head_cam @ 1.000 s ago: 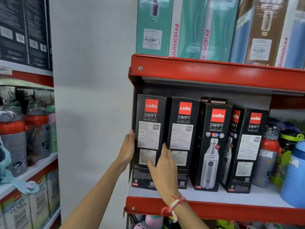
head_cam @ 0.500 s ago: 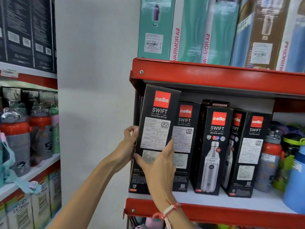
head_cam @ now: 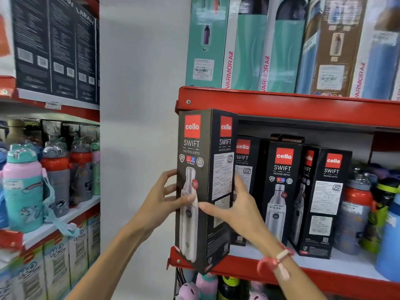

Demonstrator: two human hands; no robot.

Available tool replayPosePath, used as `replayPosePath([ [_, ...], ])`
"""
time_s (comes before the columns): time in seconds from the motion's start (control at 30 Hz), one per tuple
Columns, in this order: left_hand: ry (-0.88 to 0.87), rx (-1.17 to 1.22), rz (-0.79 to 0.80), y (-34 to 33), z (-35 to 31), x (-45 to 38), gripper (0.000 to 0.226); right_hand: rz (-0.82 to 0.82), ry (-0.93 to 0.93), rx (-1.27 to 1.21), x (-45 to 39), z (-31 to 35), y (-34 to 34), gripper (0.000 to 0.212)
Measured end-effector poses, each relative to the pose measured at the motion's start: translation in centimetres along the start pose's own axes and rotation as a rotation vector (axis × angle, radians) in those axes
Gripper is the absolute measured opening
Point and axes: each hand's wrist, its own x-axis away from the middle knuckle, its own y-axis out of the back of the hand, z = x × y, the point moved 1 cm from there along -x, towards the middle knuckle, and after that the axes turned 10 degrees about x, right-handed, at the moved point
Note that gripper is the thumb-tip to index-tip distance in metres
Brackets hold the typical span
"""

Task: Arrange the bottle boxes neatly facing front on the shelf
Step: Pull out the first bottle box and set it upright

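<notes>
Lifted clear of the row since a moment ago, the Cello box [head_cam: 203,187] has turned to show its bottle picture. My left hand [head_cam: 161,202] fingers [head_cam: 186,199] curl round its near corner; right hand [head_cam: 236,207] fingers press the label side, steadying the twist. It hangs off the shelf [head_cam: 324,276] front-left corner, beside the remaining boxes [head_cam: 281,191], so it faces front.

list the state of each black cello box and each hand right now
held cello box: lifted off the shelf, upright, bottle picture toward camera
second box: on shelf, label side out
third box: on shelf, bottle picture out
fourth box: on shelf, angled, label side out
left hand: gripping held box
right hand: gripping held box
</notes>
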Motion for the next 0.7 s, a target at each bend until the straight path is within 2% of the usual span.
replayPosePath([
  [0.1,-0.062,-0.028,-0.093,0.2,0.3,-0.3,0.073,0.209,-0.001,0.008,-2.1,-0.2,0.0,0.124],
  [0.2,-0.14,-0.121,-0.197,-0.1,1.3,-1.2,0.079,0.248,0.044,0.001,-4.2,-0.3,-1.1,0.109],
  [0.4,-0.162,-0.196,-0.265,-0.5,3.9,-4.5,0.089,0.066,0.027,0.057,-6.7,-1.3,-4.1,0.097],
  [0.7,-0.142,-0.364,-0.323,-2.0,7.3,-7.7,0.089,-0.218,-0.12,0.405,-7.8,-3.7,-7.3,0.081],
])
